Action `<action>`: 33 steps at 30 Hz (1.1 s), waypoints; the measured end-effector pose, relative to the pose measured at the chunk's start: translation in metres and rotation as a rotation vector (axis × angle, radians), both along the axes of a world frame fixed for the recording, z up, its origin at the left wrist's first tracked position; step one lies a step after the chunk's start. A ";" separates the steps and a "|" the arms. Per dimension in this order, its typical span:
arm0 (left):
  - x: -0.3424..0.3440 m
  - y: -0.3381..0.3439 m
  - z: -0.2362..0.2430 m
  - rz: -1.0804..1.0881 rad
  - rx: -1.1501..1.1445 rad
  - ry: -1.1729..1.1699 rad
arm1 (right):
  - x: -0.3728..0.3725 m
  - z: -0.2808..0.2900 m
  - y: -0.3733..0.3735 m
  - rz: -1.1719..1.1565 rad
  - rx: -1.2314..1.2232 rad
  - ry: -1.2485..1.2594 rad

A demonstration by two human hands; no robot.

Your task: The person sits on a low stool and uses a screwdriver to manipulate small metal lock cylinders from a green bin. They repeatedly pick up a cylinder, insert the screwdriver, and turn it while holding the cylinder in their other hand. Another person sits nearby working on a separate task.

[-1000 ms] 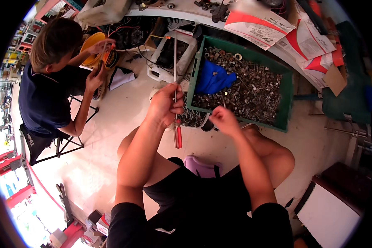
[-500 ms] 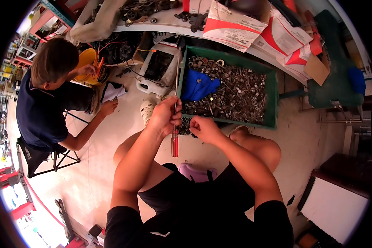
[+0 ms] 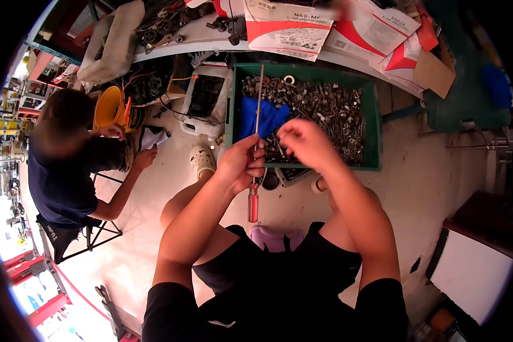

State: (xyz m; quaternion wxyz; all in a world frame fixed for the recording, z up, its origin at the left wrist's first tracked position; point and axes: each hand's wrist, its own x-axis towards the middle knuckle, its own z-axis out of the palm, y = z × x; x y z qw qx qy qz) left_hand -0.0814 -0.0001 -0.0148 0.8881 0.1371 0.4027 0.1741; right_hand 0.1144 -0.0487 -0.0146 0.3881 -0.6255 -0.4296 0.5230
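My left hand (image 3: 243,164) is closed around the long metal shaft of a screwdriver (image 3: 253,206). Its clear red handle hangs below the fist, and the shaft points up and away over a green bin (image 3: 372,128). Over the bin's near side is my right hand (image 3: 310,145), its fingers loosely bent and slightly apart, a little blurred, with nothing visible in them. Loose bolts, nuts and washers (image 3: 333,108) fill the bin. A crumpled blue cloth or glove (image 3: 272,118) lies on them at the left, partly behind the shaft.
A cut-open white plastic jug (image 3: 186,108) stands left of the bin. Farther left, a seated person (image 3: 62,171) works beside a yellow bucket (image 3: 108,105). Red-and-white cartons (image 3: 288,34) and metal parts sit on the bench behind. A white-sided box (image 3: 470,273) stands at lower right.
My right hand has moved up and right, from beside the screwdriver to over the bin, its fingers loosening. My left hand still holds the screwdriver. The view has shifted, and the other person leans differently.
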 end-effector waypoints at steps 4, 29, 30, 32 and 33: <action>0.026 -0.002 -0.001 -0.037 0.024 -0.003 | 0.046 0.019 0.008 -0.217 -0.035 0.341; 0.096 -0.022 0.007 0.013 0.112 -0.070 | 0.023 0.022 0.034 -0.422 -0.054 0.127; 0.097 -0.022 0.007 0.015 0.114 -0.076 | 0.024 0.021 0.034 -0.424 -0.047 0.129; 0.100 -0.022 0.008 0.020 0.117 -0.089 | 0.026 0.015 0.034 -0.428 -0.031 0.130; 0.100 -0.022 0.007 0.024 0.119 -0.090 | 0.027 0.014 0.035 -0.432 -0.022 0.120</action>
